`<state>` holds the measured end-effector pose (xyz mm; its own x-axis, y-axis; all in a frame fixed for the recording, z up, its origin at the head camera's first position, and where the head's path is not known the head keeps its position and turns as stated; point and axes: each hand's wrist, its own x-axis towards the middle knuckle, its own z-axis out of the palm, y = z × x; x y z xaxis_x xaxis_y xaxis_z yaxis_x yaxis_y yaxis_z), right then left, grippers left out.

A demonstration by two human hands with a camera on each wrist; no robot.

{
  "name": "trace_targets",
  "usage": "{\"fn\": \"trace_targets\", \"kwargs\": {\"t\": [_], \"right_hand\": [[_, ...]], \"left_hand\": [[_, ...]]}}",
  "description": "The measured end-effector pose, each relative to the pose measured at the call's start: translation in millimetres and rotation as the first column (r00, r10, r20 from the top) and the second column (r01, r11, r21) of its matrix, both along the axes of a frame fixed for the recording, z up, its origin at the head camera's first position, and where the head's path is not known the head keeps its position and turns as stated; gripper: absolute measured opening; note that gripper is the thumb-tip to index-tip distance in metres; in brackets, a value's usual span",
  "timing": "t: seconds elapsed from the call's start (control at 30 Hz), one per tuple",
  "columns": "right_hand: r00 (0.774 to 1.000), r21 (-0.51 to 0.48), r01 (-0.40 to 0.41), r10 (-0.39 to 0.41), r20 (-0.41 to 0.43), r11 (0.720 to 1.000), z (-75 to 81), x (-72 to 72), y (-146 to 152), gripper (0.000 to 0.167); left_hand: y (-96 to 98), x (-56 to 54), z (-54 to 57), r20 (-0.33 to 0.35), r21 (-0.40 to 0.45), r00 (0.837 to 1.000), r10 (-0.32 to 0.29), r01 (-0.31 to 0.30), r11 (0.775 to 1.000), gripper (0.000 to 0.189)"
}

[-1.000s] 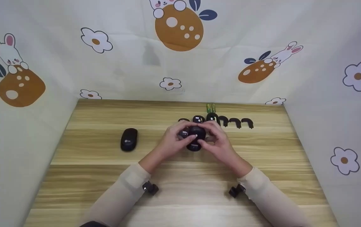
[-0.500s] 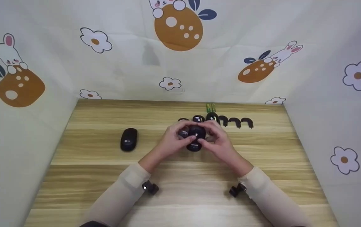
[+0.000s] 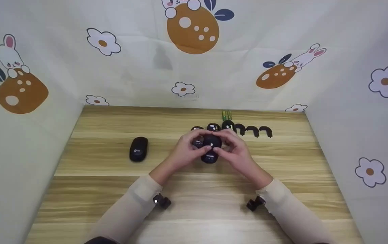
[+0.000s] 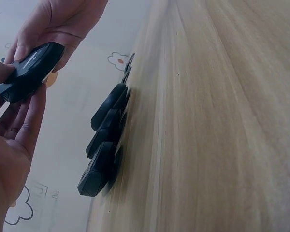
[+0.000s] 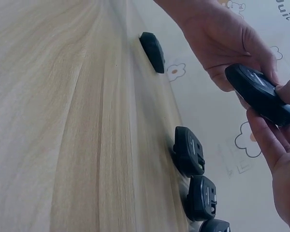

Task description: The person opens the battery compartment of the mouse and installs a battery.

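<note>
A black computer mouse (image 3: 210,156) is held up over the table between both hands. My left hand (image 3: 184,150) grips its left side, thumb on the face turned toward me and fingers around the far end. On the other side, my right hand (image 3: 237,150) pinches it the same way, thumb near the middle. Both wrist views show the mouse (image 4: 36,67) raised off the wood, a label on its upper face. Behind the hands lie several more black mice (image 3: 213,127), undersides up, partly hidden by the fingers.
Several curved black covers (image 3: 252,131) lie in a row to the right of the mice. Two green batteries (image 3: 226,115) sit near the back edge. Another black mouse (image 3: 138,149) rests apart on the left. A patterned curtain (image 3: 129,67) borders the wooden table.
Both hands keep hold of the mouse in nearly the same spot. The right thumb has shifted very slightly on its surface.
</note>
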<state>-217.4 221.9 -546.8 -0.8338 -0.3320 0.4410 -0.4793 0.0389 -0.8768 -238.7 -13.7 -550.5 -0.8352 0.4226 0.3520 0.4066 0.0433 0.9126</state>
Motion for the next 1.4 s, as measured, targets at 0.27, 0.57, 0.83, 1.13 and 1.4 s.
{"fn": "trace_targets", "kwargs": {"t": [0.27,0.57,0.83,1.13,1.4], "right_hand": [[1.000,-0.002,0.006,-0.006,0.011,1.000,2.2,-0.3,-0.8,0.047],[1.000,0.005,0.018,-0.018,0.013,1.000,0.3,-1.0,-1.1,0.047],[0.999,-0.004,0.041,-0.041,0.017,0.999,-0.4,-1.4,-1.6,0.046],[0.992,0.071,0.119,-0.116,-0.043,0.990,2.4,-0.5,0.2,0.046],[0.978,0.100,0.198,-0.191,-0.079,0.975,6.7,-1.9,4.6,0.048]], "left_hand": [[0.3,0.1,0.0,0.017,-0.004,1.000,0.012,-0.012,1.000,0.046],[0.1,0.2,-0.1,0.044,-0.018,0.999,0.018,-0.017,1.000,0.046],[1.3,0.3,-2.1,0.049,-0.021,0.999,0.018,-0.017,1.000,0.046],[2.3,-0.1,-2.1,0.019,-0.020,0.999,0.030,-0.029,0.999,0.044],[2.7,0.3,-3.3,0.045,-0.057,0.999,0.021,-0.019,0.998,0.045]]}}
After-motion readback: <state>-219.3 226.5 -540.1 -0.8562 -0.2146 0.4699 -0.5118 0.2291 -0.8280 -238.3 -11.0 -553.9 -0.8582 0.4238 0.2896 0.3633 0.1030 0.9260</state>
